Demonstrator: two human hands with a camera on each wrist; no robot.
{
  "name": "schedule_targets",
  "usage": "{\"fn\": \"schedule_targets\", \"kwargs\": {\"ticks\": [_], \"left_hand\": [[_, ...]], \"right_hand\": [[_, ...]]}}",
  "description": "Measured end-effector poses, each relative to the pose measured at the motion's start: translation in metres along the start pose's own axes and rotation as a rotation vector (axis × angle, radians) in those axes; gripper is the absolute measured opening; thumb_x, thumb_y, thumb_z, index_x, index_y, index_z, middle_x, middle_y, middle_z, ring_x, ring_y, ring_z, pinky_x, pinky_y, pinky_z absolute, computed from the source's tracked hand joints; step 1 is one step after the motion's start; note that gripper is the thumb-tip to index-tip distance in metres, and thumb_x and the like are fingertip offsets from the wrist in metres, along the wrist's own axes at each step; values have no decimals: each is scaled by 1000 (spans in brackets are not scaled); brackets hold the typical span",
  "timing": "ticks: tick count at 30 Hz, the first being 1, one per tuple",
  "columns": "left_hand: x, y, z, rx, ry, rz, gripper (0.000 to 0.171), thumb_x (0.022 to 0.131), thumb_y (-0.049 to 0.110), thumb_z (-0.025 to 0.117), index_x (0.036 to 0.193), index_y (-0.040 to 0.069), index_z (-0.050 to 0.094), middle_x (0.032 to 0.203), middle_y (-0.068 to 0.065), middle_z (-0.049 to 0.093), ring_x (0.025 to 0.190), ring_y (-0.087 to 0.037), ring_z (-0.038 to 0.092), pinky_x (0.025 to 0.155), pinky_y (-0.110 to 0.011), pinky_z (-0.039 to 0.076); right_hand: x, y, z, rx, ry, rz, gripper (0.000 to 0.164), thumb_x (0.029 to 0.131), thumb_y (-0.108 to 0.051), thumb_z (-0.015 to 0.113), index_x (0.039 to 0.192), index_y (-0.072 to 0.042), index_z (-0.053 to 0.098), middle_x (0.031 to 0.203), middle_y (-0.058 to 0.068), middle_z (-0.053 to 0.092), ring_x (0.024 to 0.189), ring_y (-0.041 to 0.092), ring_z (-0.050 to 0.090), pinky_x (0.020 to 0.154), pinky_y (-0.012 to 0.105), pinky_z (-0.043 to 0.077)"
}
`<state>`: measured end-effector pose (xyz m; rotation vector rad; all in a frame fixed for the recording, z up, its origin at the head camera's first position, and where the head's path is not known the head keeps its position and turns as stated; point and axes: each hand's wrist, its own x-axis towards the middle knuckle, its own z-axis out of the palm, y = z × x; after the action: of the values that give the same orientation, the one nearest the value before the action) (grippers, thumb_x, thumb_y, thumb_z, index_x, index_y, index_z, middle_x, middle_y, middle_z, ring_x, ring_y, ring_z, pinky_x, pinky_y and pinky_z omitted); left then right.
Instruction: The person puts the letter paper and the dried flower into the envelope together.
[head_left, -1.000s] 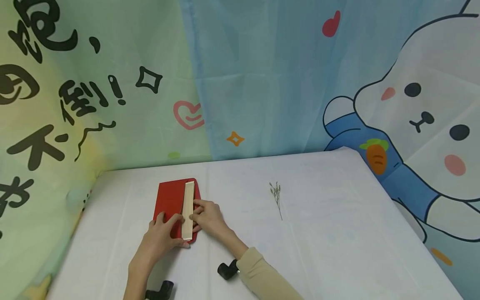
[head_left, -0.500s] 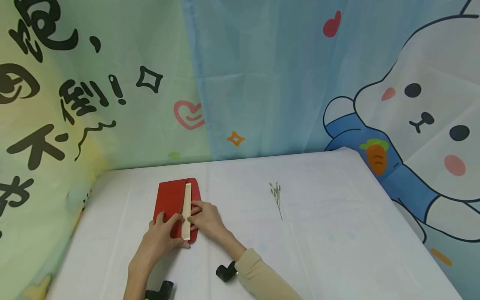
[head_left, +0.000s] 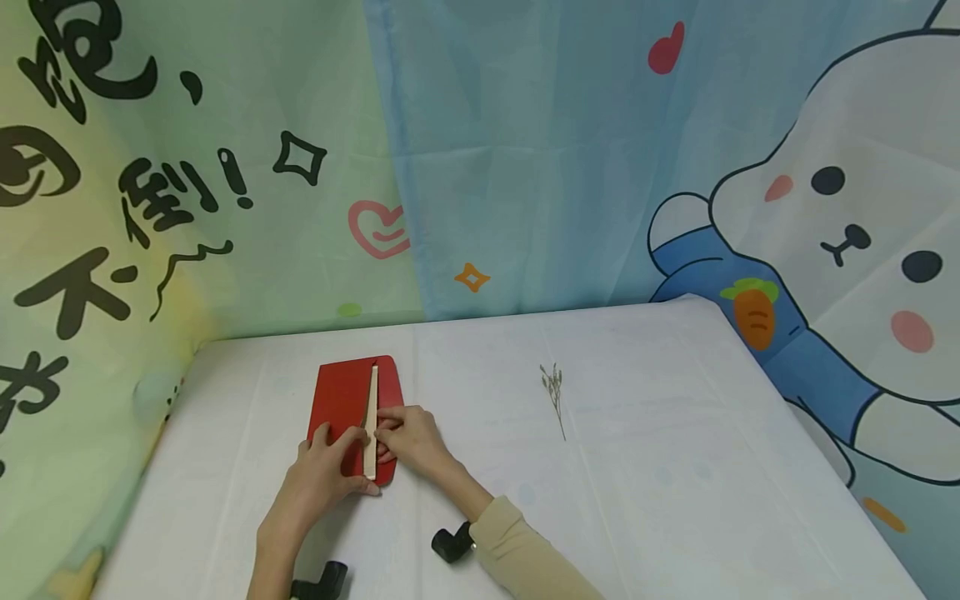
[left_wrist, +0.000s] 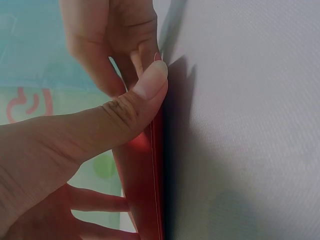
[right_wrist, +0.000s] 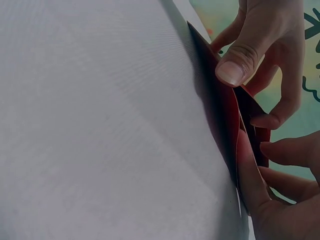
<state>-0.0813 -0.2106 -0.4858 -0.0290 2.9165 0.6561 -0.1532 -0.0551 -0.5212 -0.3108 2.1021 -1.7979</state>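
Observation:
In the head view a red envelope (head_left: 342,396) lies on the left of the white table, its rounded flap (head_left: 390,379) folded out to the right. A narrow cream strip of paper (head_left: 372,400) shows at its opening, the remainder hidden under the red front. My left hand (head_left: 322,462) grips the envelope, fingertips on the front and thumb at the near end. The right hand (head_left: 416,442) is over the flap, its fingertips pinching the paper's right edge. In the right wrist view, one right finger (right_wrist: 246,155) reaches into the dark gap of the opening.
A dried flower sprig (head_left: 555,396) lies to the right of the envelope on the white tabletop (head_left: 660,467). Black wrist cameras (head_left: 453,543) hang by both wrists. Printed cloth (head_left: 525,167) hangs behind the table and on both sides.
The cream paper has slid leftward under the envelope's front, its visible strip growing narrower. My right hand has moved slightly left with it, while the left hand has stayed in place.

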Motion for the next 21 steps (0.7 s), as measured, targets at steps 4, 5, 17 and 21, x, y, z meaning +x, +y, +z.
{"fn": "schedule_targets", "kwargs": {"ticks": [4, 5, 17, 21], "left_hand": [[0, 0, 0, 0, -1, -3, 69, 71, 40, 93, 129, 21, 61, 141, -35, 44, 119, -60, 49, 79, -63, 56], [0, 0, 0, 1, -1, -4, 70, 71, 40, 93, 129, 21, 61, 141, -35, 44, 119, -61, 48, 79, -63, 57], [1, 0, 0, 12, -8, -9, 74, 72, 39, 93, 135, 18, 60, 144, -37, 43, 122, -62, 47, 80, -65, 56], [1, -1, 1, 12, -11, -8, 76, 72, 39, 93, 136, 18, 59, 144, -37, 42, 123, -63, 46, 80, -66, 56]], "right_hand": [[0, -1, -1, -33, -29, -5, 34, 93, 6, 66, 127, 9, 67, 89, 18, 74, 65, 38, 75, 55, 31, 60], [0, -1, -1, -36, -36, -8, 33, 93, 6, 66, 127, 9, 67, 89, 19, 74, 65, 38, 75, 55, 31, 61], [-3, -4, -2, -89, -72, 28, 19, 97, -1, 65, 111, 7, 74, 78, 16, 74, 59, 30, 73, 54, 27, 59], [-4, -3, -3, -98, -81, 27, 19, 98, -3, 66, 112, 5, 75, 81, 12, 75, 55, 22, 71, 54, 25, 58]]}}
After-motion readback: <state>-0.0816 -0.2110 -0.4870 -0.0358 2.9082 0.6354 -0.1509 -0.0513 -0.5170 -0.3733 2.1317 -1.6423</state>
